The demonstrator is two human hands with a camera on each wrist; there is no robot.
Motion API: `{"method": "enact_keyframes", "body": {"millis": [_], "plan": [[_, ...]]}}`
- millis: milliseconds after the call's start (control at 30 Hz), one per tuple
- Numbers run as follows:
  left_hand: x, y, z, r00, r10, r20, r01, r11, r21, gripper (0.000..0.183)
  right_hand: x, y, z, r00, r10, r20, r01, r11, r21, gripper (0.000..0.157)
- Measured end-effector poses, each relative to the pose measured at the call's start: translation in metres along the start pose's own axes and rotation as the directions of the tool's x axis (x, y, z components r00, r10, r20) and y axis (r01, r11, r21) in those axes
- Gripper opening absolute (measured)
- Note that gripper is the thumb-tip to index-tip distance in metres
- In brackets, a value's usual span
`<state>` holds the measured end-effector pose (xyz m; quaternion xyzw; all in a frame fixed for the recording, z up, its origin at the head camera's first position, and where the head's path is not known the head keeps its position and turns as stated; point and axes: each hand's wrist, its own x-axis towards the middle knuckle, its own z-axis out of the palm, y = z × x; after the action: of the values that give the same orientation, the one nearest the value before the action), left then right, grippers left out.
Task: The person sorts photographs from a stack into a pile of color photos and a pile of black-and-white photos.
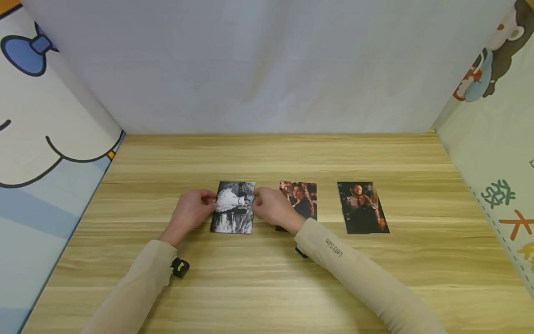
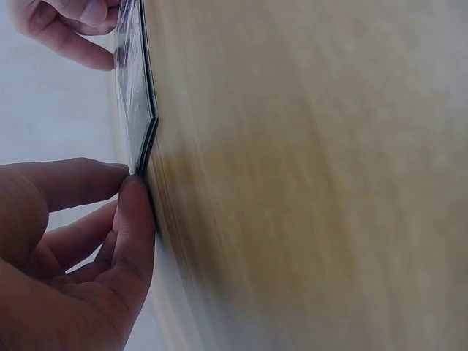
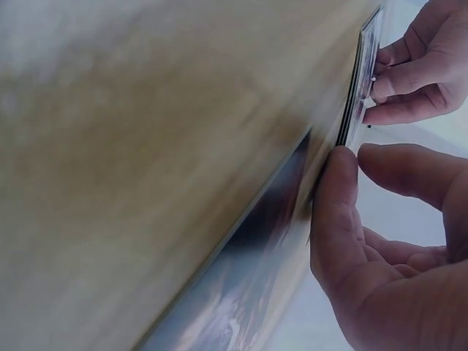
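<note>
A black-and-white photo card lies on the wooden table, left of the middle. Its side shows more than one layer in the left wrist view, like stacked cards. At its left edge, my left hand pinches it between thumb and index finger. My right hand holds the opposite edge, its thumb against the side and the index finger curled close above. Under the right hand and wrist lies a colour photo card of a person with long hair, partly hidden.
Farther right on the table lies another colour photo card, dark, with two people on it. A pale cloth wall stands behind the table. Printed panels border both sides.
</note>
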<state>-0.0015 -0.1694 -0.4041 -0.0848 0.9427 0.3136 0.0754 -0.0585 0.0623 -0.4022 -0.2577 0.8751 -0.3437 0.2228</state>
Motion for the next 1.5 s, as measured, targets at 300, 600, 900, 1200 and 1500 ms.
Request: {"method": "enact_keyframes", "body": {"millis": [300, 600, 900, 1200, 1500], "plan": [[-0.002, 0.002, 0.000, 1.000, -0.024, 0.012, 0.024, 0.999, -0.030, 0.040, -0.003, 0.005, -0.005, 0.998, 0.056, -0.006, -0.056, 0.996, 0.077, 0.048], [-0.012, 0.005, -0.002, 1.000, -0.009, -0.017, 0.008, 0.997, -0.075, 0.045, -0.013, 0.014, -0.014, 0.997, 0.061, -0.045, -0.055, 0.989, 0.134, 0.048], [-0.021, 0.012, 0.001, 0.993, 0.031, -0.111, -0.041, 0.996, -0.085, 0.048, -0.026, 0.019, -0.022, 0.997, 0.016, -0.077, 0.001, 0.977, 0.215, 0.053], [-0.030, 0.024, 0.008, 0.968, 0.145, -0.202, -0.144, 0.989, 0.021, 0.053, -0.045, 0.025, -0.033, 0.982, -0.058, -0.182, 0.072, 0.995, 0.072, 0.051], [-0.036, 0.035, 0.017, 0.923, 0.271, -0.274, -0.253, 0.962, 0.100, 0.053, -0.062, 0.031, -0.044, 0.969, -0.047, -0.243, 0.053, 0.998, 0.020, 0.050]]}}
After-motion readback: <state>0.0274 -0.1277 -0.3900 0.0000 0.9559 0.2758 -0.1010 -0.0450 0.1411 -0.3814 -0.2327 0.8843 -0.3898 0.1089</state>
